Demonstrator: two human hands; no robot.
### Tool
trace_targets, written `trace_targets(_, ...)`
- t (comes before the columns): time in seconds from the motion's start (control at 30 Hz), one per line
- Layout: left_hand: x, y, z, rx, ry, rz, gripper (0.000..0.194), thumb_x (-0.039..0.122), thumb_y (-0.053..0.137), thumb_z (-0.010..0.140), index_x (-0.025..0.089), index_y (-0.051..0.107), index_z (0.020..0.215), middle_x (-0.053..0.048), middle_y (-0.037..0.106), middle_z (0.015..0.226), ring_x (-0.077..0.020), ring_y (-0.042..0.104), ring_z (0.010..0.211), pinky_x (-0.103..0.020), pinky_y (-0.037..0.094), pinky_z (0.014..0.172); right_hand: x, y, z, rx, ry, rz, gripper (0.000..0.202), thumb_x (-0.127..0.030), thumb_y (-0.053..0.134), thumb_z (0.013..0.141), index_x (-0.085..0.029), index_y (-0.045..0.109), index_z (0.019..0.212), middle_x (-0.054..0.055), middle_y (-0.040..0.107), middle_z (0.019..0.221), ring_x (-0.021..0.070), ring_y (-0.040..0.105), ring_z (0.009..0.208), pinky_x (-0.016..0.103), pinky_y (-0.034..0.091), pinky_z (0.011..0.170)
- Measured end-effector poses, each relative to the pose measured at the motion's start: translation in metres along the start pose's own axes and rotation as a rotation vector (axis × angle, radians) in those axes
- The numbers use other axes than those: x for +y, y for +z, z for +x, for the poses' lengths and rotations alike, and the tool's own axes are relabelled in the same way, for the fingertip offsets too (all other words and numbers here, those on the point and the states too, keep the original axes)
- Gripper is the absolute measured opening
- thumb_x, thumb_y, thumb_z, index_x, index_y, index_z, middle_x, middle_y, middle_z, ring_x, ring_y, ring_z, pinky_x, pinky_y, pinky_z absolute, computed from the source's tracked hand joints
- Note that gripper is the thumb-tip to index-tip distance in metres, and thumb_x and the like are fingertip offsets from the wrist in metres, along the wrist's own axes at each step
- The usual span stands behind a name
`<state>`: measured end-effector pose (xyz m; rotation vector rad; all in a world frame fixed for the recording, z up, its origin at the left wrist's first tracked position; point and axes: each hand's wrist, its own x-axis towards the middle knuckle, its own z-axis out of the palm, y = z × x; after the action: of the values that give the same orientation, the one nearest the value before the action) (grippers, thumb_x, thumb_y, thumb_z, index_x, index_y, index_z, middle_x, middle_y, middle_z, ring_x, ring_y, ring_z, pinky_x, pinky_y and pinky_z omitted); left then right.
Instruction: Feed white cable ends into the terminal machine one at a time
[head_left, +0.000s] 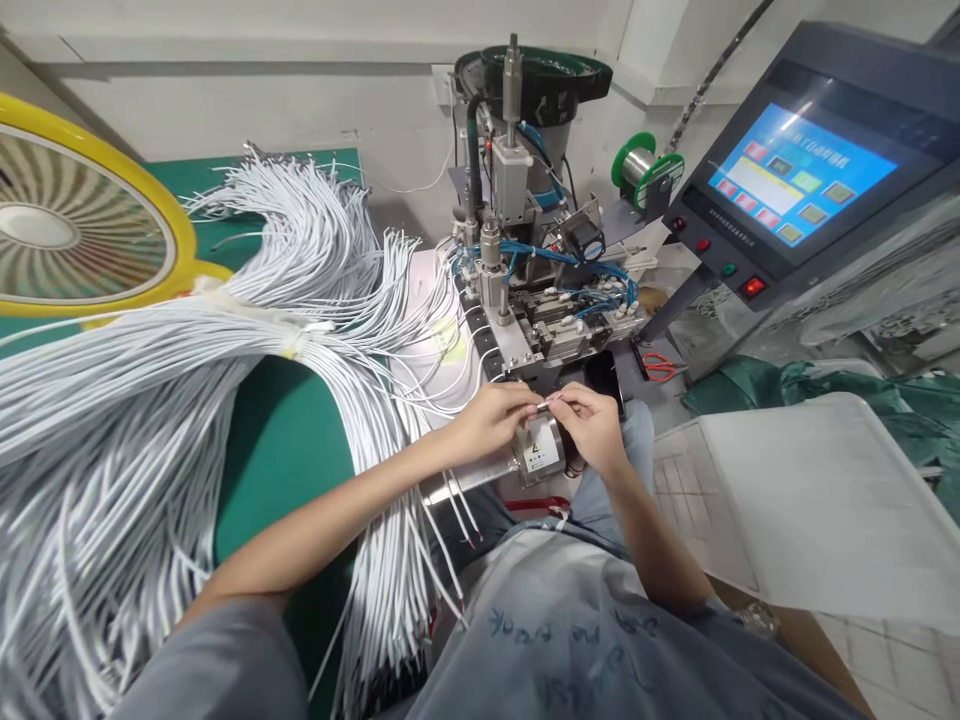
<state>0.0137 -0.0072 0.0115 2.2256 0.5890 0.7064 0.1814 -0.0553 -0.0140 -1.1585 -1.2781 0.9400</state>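
Observation:
My left hand [495, 415] pinches the end of a white cable, its fingertips close to those of my right hand [592, 425]. The right fingers are closed on the cable's thin wire ends. Both hands are just in front of the machine [517, 330], above a metal cylinder [541, 450] with a white label. Several white cables [442, 395] run from the large bundle [300, 330] on the left to the machine's front edge. The fingers partly hide the piece between them.
A yellow fan [176, 240] stands at the far left on the green table [292, 440]. At the right are a control screen [802, 175], red-handled scissors [658, 367] and a white tray [825, 490]. A solder-like wire spool [639, 165] sits behind the machine, beside a black bowl [532, 85].

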Motion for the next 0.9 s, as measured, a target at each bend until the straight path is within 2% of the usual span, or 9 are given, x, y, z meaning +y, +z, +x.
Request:
trace_targets(0.2, -0.004, 0.005, 0.000, 0.031, -0.043, -0.003, 0.022, 0.016, 0.044, 0.089, 0.012, 0.066, 0.087, -0.003, 0.061, 0.072, -0.0099, 0.054, 0.064, -0.020, 0.041, 0.063, 0.001, -0.004, 0.004, -0.030, 0.022, -0.076, 0.018, -0.032, 0.062, 0.073, -0.017, 0.068, 0.065, 0.002, 0.060, 0.060, 0.0125, 0.051, 0.055, 0.025, 0.040, 0.050)
trace_targets(0.33, -0.008, 0.009, -0.003, 0.126, -0.013, 0.003, 0.020, 0.021, 0.050, 0.089, 0.013, 0.068, 0.087, -0.006, 0.064, 0.078, -0.0121, 0.058, 0.072, -0.022, 0.044, 0.067, 0.004, -0.001, 0.003, 0.048, 0.007, -0.089, 0.016, -0.030, 0.063, 0.071, -0.016, 0.069, 0.064, -0.001, 0.052, 0.053, 0.0106, 0.043, 0.050, 0.026, 0.034, 0.049)
trace_targets(0.43, -0.010, 0.011, -0.005, 0.169, -0.044, -0.062, 0.020, 0.027, 0.055, 0.087, 0.013, 0.069, 0.083, -0.005, 0.064, 0.075, -0.0123, 0.057, 0.069, -0.023, 0.044, 0.066, 0.009, 0.013, -0.002, 0.145, 0.037, 0.017, 0.016, -0.030, 0.065, 0.070, -0.017, 0.068, 0.063, -0.001, 0.050, 0.054, 0.0105, 0.042, 0.052, 0.026, 0.035, 0.051)
trace_targets(0.53, -0.011, 0.011, -0.005, 0.155, -0.147, -0.247, 0.025, 0.031, 0.056, 0.086, 0.011, 0.067, 0.076, -0.004, 0.062, 0.068, -0.0112, 0.056, 0.063, -0.021, 0.043, 0.061, 0.014, 0.030, -0.007, 0.237, 0.082, 0.195, 0.017, -0.033, 0.066, 0.071, -0.018, 0.068, 0.064, 0.000, 0.052, 0.059, 0.0101, 0.042, 0.054, 0.025, 0.035, 0.051)
trace_targets(0.63, -0.013, 0.009, -0.003, 0.058, -0.201, -0.406, 0.031, 0.033, 0.052, 0.088, 0.010, 0.062, 0.070, -0.003, 0.059, 0.063, -0.0106, 0.055, 0.058, -0.020, 0.043, 0.058, 0.015, 0.034, -0.005, 0.180, 0.145, 0.342, 0.021, -0.037, 0.067, 0.070, -0.018, 0.067, 0.063, 0.000, 0.055, 0.063, 0.0074, 0.036, 0.048, 0.024, 0.031, 0.046)
trace_targets(0.7, -0.015, 0.007, -0.003, 0.028, -0.150, -0.322, 0.030, 0.029, 0.047, 0.090, 0.010, 0.060, 0.071, -0.003, 0.058, 0.063, -0.0107, 0.054, 0.059, -0.020, 0.042, 0.059, 0.013, 0.026, 0.000, 0.065, 0.179, 0.346, 0.021, -0.037, 0.067, 0.069, -0.017, 0.068, 0.064, 0.000, 0.056, 0.062, 0.0065, 0.034, 0.046, 0.024, 0.030, 0.044)
trace_targets(0.77, -0.018, 0.006, -0.003, 0.015, -0.044, -0.073, 0.027, 0.023, 0.042, 0.091, 0.010, 0.060, 0.076, -0.003, 0.056, 0.067, -0.0112, 0.052, 0.061, -0.021, 0.041, 0.059, 0.011, 0.010, 0.007, -0.052, 0.183, 0.244, 0.018, -0.035, 0.069, 0.067, -0.017, 0.070, 0.065, -0.001, 0.055, 0.057, 0.0073, 0.036, 0.047, 0.024, 0.031, 0.045)
trace_targets(0.83, -0.022, 0.007, -0.005, -0.021, 0.057, 0.216, 0.024, 0.015, 0.038, 0.090, 0.011, 0.061, 0.083, -0.004, 0.056, 0.073, -0.0120, 0.051, 0.064, -0.021, 0.038, 0.058, 0.009, -0.006, 0.013, -0.147, 0.162, 0.067, 0.015, -0.031, 0.069, 0.064, -0.016, 0.071, 0.064, -0.003, 0.048, 0.049, 0.0081, 0.037, 0.047, 0.024, 0.032, 0.048)
trace_targets(0.9, -0.025, 0.010, -0.007, -0.075, 0.113, 0.407, 0.024, 0.010, 0.037, 0.088, 0.011, 0.061, 0.088, -0.005, 0.056, 0.076, -0.0129, 0.051, 0.065, -0.022, 0.037, 0.058, 0.009, -0.019, 0.016, -0.220, 0.142, -0.112, 0.012, -0.027, 0.068, 0.064, -0.015, 0.071, 0.063, -0.006, 0.037, 0.042, 0.0073, 0.033, 0.045, 0.024, 0.030, 0.048)
